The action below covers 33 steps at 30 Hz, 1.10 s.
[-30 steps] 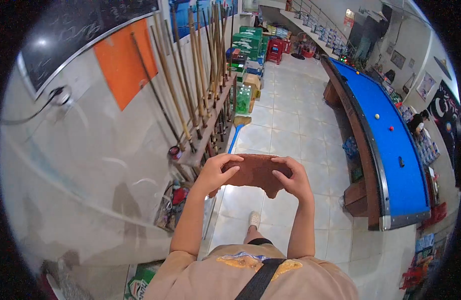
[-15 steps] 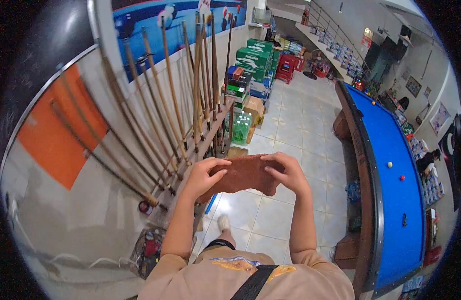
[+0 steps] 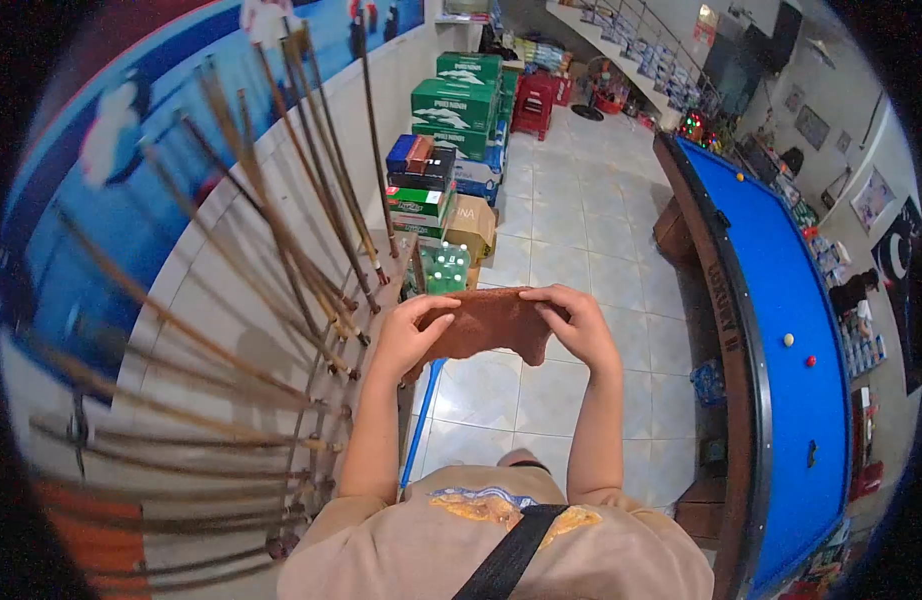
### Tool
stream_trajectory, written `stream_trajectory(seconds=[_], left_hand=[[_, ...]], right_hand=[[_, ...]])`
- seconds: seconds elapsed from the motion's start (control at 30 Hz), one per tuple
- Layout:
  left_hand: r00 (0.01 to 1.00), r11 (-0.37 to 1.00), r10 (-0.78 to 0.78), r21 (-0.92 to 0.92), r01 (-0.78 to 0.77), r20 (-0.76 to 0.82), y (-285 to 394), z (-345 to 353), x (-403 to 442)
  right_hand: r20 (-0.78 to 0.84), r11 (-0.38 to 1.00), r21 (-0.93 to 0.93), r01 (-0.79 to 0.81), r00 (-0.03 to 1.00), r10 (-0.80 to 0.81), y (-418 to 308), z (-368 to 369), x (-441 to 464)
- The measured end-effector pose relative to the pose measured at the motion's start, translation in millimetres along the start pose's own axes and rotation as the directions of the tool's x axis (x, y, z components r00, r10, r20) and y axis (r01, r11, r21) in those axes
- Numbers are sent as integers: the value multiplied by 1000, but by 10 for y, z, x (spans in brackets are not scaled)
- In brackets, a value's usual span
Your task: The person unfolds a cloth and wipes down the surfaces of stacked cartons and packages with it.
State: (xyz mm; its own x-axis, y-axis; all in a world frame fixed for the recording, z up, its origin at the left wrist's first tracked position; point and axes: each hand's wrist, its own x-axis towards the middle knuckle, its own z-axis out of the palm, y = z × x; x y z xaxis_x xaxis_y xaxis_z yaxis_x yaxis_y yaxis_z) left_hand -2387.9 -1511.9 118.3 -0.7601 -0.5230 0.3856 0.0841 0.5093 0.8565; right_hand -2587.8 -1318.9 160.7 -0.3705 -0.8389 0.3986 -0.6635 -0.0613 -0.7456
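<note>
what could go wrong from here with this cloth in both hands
The reddish-brown cloth could slip, since the left hand and right hand pinch only its upper part. The blue pole close ahead might trip the person. The left arm could knock the nearby cues.

We cannot see the fingers that the brown cloth point(image 3: 496, 320) covers on the left hand point(image 3: 413, 335) and right hand point(image 3: 579, 325). The cloth also hides the far end of the blue handle point(image 3: 419, 420) and the lower part of the green bottles point(image 3: 449, 268). To our left, the near cues point(image 3: 161, 310) blur, and the frame cuts off the wall banner point(image 3: 41, 250). To our right, we lose the pool table's point(image 3: 781, 260) near end; the small dark object point(image 3: 811, 454) on it is too small for us to identify.
</note>
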Motion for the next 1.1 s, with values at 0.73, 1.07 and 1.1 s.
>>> stream_trajectory(seconds=[0.73, 1.07, 1.1], left_hand=[[982, 986, -126, 88, 139, -137, -1980, 958, 4751], [972, 972, -230, 46, 232, -51, -3317, 1196, 7121], [964, 966, -259, 10, 260, -53, -3359, 1220, 7392]], right_hand=[[134, 998, 62, 26, 990, -34, 3499, -1397, 4129], [219, 999, -1, -36, 975, 35, 5090, -1787, 6246], [190, 1000, -12, -1, 982, 4, 5193, -1866, 6482]])
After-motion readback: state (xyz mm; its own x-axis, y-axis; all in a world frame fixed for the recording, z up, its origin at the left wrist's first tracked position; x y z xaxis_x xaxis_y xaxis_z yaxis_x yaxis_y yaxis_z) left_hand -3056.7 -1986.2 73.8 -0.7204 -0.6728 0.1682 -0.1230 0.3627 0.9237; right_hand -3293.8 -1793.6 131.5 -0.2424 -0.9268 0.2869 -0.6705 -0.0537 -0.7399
